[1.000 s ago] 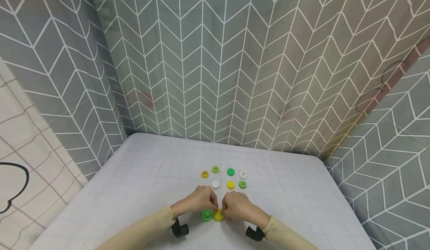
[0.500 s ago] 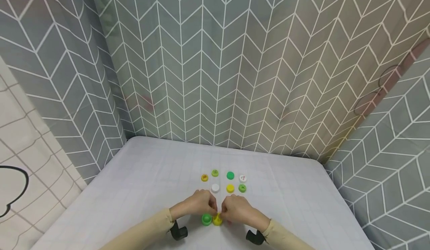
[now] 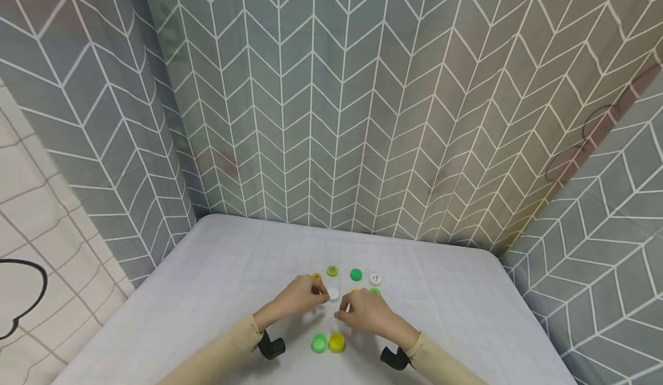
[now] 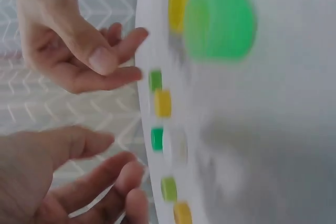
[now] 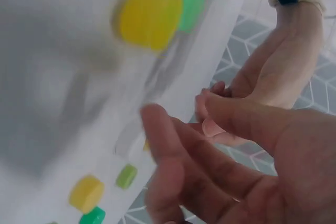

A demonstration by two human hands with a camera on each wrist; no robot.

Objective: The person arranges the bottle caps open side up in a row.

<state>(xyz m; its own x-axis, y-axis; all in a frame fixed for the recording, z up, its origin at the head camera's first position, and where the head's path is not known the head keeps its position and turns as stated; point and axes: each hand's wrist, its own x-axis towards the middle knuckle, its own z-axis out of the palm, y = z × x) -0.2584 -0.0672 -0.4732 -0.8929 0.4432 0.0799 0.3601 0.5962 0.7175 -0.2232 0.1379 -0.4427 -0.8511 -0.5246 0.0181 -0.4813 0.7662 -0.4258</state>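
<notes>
- Head view: a green cup (image 3: 319, 342) and a yellow cup (image 3: 336, 342) stand side by side at the lower centre of the frame, on the white-covered bench (image 3: 207, 293).
- Both are squat and round, so neither shows a clear long axis; each stands upright, hollow side apparently facing up. In the left wrist view, at upper right, the green one's upright axis runs roughly left to right.
- Left hand (image 3: 300, 296), lower centre: fingers loosely bent, released. Its tips overlap the edge of a white cap (image 3: 334, 294); whether they touch it I cannot tell.
- Right hand (image 3: 366, 311), just right of that: fingers relaxed, thumb apart, holding nothing.
- The left hand partly hides an orange cap (image 3: 316, 276); the right hand covers most of a yellow cap (image 3: 355, 289) and part of a green cap (image 3: 374, 291).
- The green cup partly hides the yellow cup in the left wrist view; the right wrist view reverses this. Both cups are blurred there, and their insides are hard to make out.
</notes>
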